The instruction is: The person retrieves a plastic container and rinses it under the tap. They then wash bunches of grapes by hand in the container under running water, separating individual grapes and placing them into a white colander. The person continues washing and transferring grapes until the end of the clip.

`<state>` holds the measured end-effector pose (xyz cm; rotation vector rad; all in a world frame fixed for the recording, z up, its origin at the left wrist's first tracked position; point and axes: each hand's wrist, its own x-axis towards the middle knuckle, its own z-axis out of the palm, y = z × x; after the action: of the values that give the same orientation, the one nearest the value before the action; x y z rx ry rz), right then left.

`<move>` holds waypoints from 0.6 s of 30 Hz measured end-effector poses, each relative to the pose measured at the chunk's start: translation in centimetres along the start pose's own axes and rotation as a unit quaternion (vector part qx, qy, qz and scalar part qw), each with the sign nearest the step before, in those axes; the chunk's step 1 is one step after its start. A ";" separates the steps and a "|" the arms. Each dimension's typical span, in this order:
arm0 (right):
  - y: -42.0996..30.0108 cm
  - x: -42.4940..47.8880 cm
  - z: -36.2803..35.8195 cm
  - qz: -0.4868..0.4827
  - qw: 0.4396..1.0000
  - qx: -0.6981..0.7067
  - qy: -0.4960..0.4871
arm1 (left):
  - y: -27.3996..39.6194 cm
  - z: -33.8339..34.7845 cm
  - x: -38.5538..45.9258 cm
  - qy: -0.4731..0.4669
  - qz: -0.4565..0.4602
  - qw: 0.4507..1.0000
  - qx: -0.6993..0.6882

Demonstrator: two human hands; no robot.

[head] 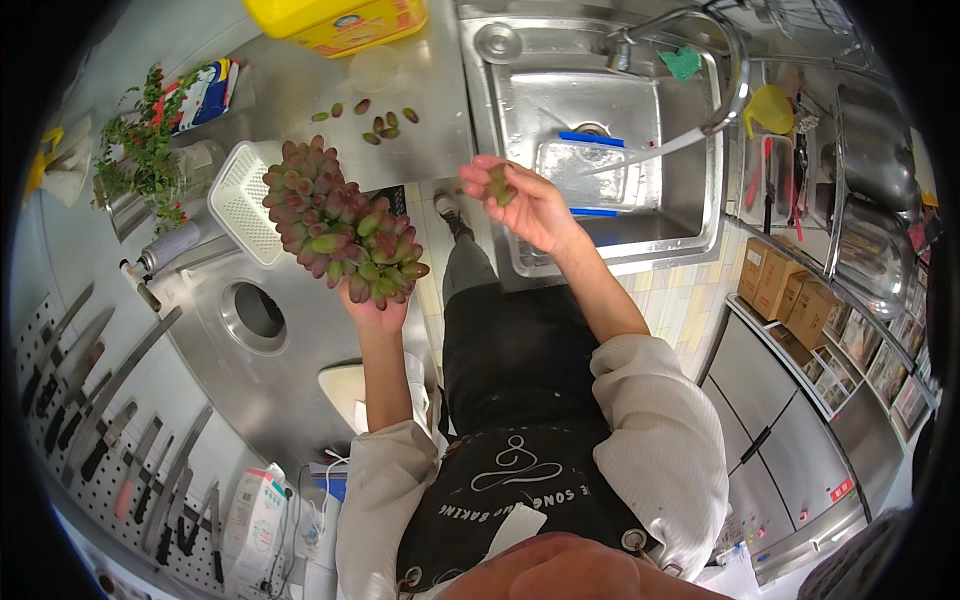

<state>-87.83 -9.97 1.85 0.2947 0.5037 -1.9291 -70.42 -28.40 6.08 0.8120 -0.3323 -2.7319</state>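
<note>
My left hand (376,306) holds up a large bunch of red-green grapes (337,225) from below; most of its fingers are hidden behind the fruit. To the right, near the sink's left edge, my right hand (525,201) is raised, palm up, with a few loose grapes (500,186) held in its fingers. Several loose grapes (386,126) lie on the steel counter (300,94) beyond the bunch. A white perforated plastic basket (244,206) stands just left of the bunch, partly hidden by it.
Water runs from the faucet (731,97) into a clear container (581,169) with blue clips in the steel sink (690,225). A yellow tub (337,26) stands at the back. Left are a potted plant (146,142), a kitchen torch (169,247) and wall-hung knives (131,375).
</note>
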 end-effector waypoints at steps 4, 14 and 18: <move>-3.4 -4.0 -3.3 -0.003 0.990 -0.122 0.067 | -5.7 -0.2 -1.4 -0.063 0.000 0.998 -0.021; -10.6 -7.7 -29.7 -0.028 0.673 -0.711 0.201 | -24.9 -1.3 -5.3 0.069 0.017 0.997 -0.009; -9.3 -7.9 -29.9 -0.049 0.599 -0.757 0.259 | -29.6 -1.4 -5.0 0.148 0.032 0.988 0.041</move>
<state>-94.02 13.80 -19.19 -0.3440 2.3222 -0.8386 -71.30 0.75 -1.28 1.1888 -0.4007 -2.5041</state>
